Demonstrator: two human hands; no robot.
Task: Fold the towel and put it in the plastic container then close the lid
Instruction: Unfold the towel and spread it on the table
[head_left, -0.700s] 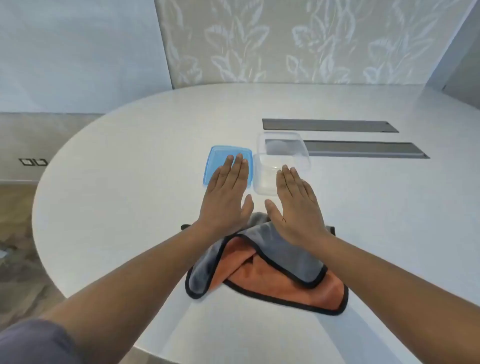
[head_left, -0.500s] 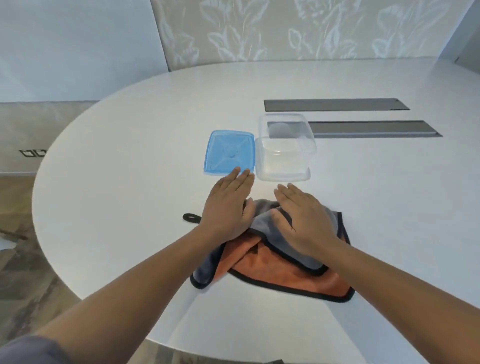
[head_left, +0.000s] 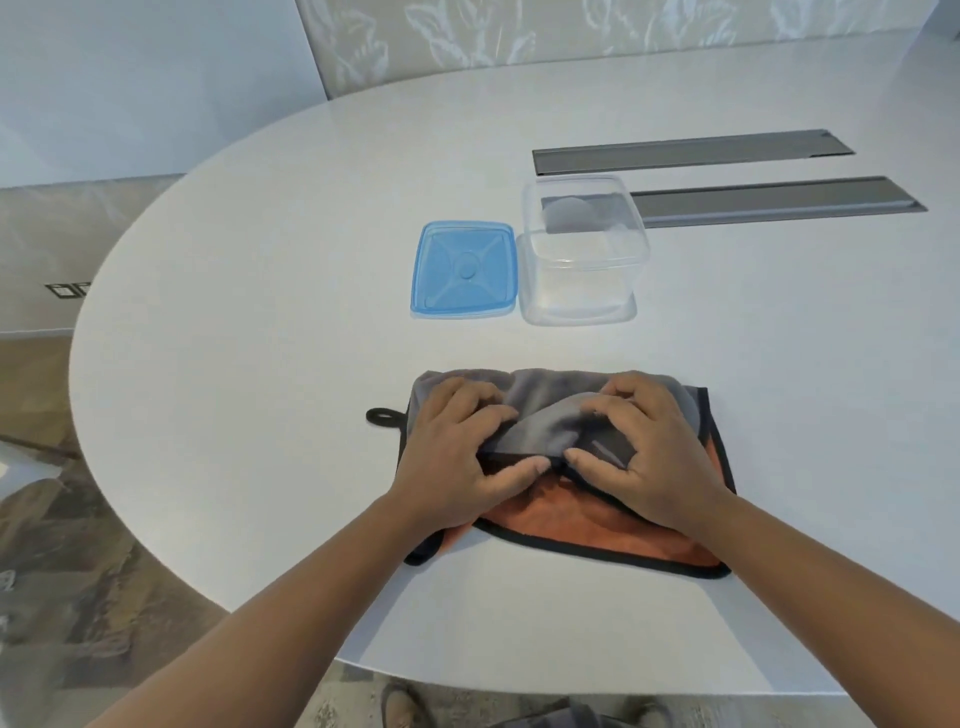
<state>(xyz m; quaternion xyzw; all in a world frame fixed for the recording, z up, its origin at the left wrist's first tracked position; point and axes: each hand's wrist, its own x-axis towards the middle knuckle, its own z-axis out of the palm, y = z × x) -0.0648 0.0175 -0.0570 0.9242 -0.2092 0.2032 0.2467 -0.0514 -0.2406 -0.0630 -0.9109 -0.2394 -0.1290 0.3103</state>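
Both hands, left hand (head_left: 460, 457) and right hand (head_left: 641, 457), pinch the towel (head_left: 597, 525) with curled fingers on the desk (head_left: 260, 364). Plastic container (head_left: 582, 296) stands open directly beyond the right hand; lid (head_left: 465, 267) beyond the left.

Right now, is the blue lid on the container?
No, the lid lies flat on the table just left of the open container.

Pretty bright, soft even daylight, nothing harsh. The white table (head_left: 260, 364) has a mild sheen up top, with only faint shadows under the arms. Wide-angle lens bends the table edge hard toward the corners. Slightly soft overall, a bit of compression mush.
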